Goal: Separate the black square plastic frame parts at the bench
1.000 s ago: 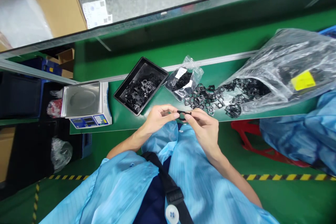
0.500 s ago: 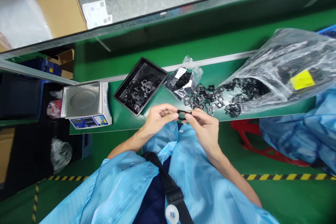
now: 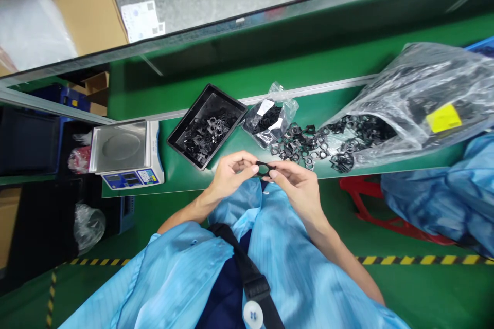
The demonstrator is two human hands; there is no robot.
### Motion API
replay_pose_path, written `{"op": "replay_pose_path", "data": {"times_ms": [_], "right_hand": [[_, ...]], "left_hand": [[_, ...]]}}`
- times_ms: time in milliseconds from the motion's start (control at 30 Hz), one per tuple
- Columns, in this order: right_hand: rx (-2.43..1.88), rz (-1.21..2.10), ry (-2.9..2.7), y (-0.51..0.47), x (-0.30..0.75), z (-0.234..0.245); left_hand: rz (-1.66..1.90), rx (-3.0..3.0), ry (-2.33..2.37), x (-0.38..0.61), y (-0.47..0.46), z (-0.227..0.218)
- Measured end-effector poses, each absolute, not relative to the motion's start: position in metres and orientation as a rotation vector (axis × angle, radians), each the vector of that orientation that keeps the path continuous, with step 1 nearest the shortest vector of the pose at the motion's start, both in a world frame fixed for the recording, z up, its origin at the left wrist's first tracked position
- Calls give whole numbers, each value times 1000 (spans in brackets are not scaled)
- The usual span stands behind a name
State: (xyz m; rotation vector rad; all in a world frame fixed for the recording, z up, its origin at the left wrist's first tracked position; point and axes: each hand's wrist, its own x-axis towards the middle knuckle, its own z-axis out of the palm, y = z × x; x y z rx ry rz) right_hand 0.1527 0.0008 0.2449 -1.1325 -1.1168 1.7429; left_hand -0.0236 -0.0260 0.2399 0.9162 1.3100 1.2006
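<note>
Between my two hands, just off the table's front edge, is a small black plastic part with a round hole (image 3: 264, 163). My left hand (image 3: 234, 175) pinches its left end between thumb and fingers. At the other end, the thumb and fingertips of my right hand (image 3: 295, 181) close on it. Beyond my hands lies a loose heap of similar black parts (image 3: 299, 143). A black tray (image 3: 186, 124) holds many more of them. Beside that tray sits a small clear bag (image 3: 267, 118) of black parts with white labels.
On the left stands a weighing scale (image 3: 122, 148) with a metal pan. A large plastic bag (image 3: 417, 97) with a yellow label spills black parts from the right. A co-worker's blue sleeve (image 3: 436, 190) and a red stool (image 3: 357, 195) are at the right.
Both hands have shifted slightly left with the black part. Its hole now faces the camera more, so the part appears tilted. The tray, bags and heap look unmoved.
</note>
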Motion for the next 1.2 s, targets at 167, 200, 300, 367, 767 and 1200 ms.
{"op": "replay_pose_path", "data": {"times_ms": [167, 200, 300, 367, 767, 1200], "right_hand": [[-1139, 1659, -1155, 0, 154, 242], [-1142, 1629, -1166, -1, 154, 242], [-1149, 1564, -1189, -1, 155, 240], [-1140, 1573, -1192, 0, 156, 240], [-931, 1845, -1057, 6, 154, 239], [-891, 1886, -1036, 5, 154, 232]], "left_hand": [[1185, 938, 1305, -23, -26, 238], [1178, 947, 1291, -23, -27, 237], [1214, 1044, 1273, -24, -29, 236], [1257, 1200, 1281, -23, -32, 238], [1497, 1673, 1309, -19, -40, 247], [1520, 1784, 1232, -19, -41, 249]]}}
